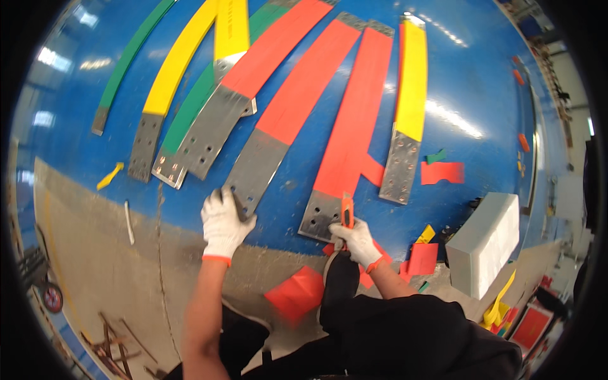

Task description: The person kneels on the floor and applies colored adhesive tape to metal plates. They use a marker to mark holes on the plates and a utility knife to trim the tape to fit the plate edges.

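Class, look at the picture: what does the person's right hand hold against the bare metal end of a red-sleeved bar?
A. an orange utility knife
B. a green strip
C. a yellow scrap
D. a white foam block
A: the gloved right hand grips an orange utility knife whose tip rests at the drilled metal end of the red-sleeved bar; the left hand rests on the neighbouring bar's metal end.

Red-sleeved bar (345, 126): near end partly hidden by right hand (360, 240). Yellow bars (190, 44): far ends cut off at top edge. Red scrap (296, 292): blurred.
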`<state>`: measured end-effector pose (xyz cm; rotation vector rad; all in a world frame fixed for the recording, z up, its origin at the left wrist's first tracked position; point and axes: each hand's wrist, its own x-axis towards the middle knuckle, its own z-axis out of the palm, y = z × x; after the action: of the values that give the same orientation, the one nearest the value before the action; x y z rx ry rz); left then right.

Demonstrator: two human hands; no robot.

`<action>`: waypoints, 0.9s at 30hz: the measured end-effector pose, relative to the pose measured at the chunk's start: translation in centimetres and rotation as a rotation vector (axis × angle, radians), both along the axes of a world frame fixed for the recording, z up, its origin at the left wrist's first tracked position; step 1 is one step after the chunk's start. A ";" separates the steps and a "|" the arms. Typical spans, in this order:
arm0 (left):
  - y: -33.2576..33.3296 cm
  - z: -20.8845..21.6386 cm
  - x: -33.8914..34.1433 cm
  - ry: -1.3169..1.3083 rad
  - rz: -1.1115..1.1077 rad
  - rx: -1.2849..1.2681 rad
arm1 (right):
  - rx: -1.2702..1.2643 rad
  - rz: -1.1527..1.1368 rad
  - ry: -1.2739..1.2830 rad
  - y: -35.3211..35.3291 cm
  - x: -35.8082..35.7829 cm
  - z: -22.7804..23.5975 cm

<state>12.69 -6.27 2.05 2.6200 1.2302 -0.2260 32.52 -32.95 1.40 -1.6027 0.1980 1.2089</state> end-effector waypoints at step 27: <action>-2.4 4.6 5.6 -0.510 0.151 -1.451 | 0.032 -0.211 0.082 -5.7 1.3 11.4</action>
<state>18.33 -8.69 6.63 1.1970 0.6157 -0.2526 33.78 -38.60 12.82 -1.4660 0.3890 1.1086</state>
